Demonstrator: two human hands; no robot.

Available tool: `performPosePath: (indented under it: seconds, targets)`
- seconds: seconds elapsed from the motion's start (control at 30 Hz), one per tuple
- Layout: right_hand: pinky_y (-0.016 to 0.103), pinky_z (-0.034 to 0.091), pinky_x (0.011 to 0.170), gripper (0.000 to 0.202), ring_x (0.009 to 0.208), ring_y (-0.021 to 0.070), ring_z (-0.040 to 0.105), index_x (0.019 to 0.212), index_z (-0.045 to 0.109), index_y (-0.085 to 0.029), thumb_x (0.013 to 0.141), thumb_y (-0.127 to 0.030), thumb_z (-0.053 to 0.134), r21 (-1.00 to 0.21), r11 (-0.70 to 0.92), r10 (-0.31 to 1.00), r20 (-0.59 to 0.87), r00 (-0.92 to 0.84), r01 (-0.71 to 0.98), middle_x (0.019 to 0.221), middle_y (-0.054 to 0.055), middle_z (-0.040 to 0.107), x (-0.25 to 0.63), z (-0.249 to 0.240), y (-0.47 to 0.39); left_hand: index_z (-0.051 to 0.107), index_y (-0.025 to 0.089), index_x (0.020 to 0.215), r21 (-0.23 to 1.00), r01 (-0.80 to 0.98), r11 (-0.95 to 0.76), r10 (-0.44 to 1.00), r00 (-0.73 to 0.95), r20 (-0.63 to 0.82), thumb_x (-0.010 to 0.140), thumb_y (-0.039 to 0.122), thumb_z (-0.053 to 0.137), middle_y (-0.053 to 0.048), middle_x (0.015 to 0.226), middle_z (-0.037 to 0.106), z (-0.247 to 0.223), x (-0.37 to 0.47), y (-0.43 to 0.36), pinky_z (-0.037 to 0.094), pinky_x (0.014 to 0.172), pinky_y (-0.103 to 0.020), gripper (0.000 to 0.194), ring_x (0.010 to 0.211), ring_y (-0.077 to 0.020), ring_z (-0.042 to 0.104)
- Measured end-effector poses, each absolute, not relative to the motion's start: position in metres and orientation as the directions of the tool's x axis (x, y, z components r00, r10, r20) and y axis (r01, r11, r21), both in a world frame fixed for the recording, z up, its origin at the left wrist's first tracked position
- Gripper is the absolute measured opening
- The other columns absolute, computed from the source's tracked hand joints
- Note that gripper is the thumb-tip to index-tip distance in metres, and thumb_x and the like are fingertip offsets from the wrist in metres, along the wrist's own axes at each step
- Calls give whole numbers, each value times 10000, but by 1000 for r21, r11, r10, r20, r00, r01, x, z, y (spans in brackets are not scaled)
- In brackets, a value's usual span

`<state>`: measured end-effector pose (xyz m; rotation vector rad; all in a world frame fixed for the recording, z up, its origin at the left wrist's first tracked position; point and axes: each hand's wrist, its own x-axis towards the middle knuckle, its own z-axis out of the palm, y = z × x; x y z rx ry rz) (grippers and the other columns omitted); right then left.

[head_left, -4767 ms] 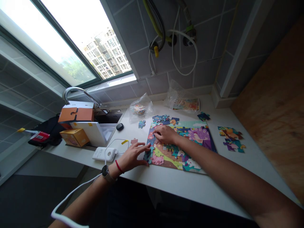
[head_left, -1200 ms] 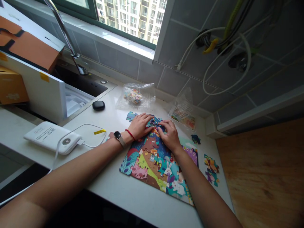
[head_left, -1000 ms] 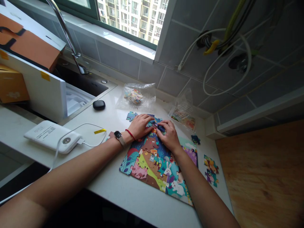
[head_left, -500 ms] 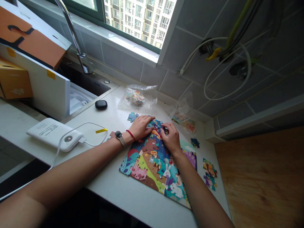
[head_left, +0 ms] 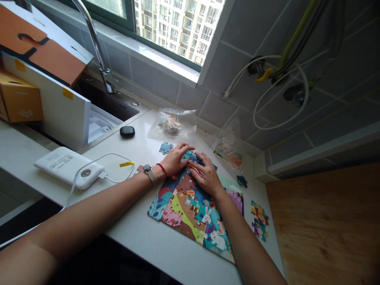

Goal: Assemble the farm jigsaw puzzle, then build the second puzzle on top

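A colourful jigsaw puzzle with rabbits and other animals lies partly joined on the white counter. Across its upper left part rests my left hand, fingers stretched out and thumb toward the middle. My right hand lies flat on the upper middle, its fingers extended close to the left thumb. Neither hand visibly holds a piece. The area beneath both palms is hidden. Just beyond my left hand sits a loose blue puzzle piece. To the right are a dark loose piece and a few colourful pieces.
Behind the puzzle lie a clear bag of pieces and another plastic bag. A black case and a white power bank with its cable are on the left. Boxes stand by the sink and tap.
My right hand has moved slightly left, and its bent fingers now lie flatter on the puzzle. My left hand stays nearly in place. The view has shifted a little.
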<state>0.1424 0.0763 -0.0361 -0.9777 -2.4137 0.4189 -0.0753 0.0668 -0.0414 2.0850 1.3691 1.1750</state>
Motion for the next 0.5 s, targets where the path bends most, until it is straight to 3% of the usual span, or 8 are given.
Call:
performPosePath:
  seconds: [0.37,0.5]
  targets:
    - [593,376,1231,347,1467,361,457,1256,756,-195,970,-359,646,-484,541,836,401,-375,688,1545,181,521,141,-44,79,671,223,1217,662,557,-501,844,146,516,814,-56,580,-89,1364,545,-38,-76,67,569,1115,-425,498,1260,-228,624]
    - [550,418,1203,224,1394,324,525,1103,776,-204,977,-327,639,-503,588,803,457,-383,633,1433,175,593,141,-37,76,689,216,1170,729,440,-524,836,102,540,854,-37,559,-81,1315,566,-39,-74,68,662,933,-326,426,1152,-189,672]
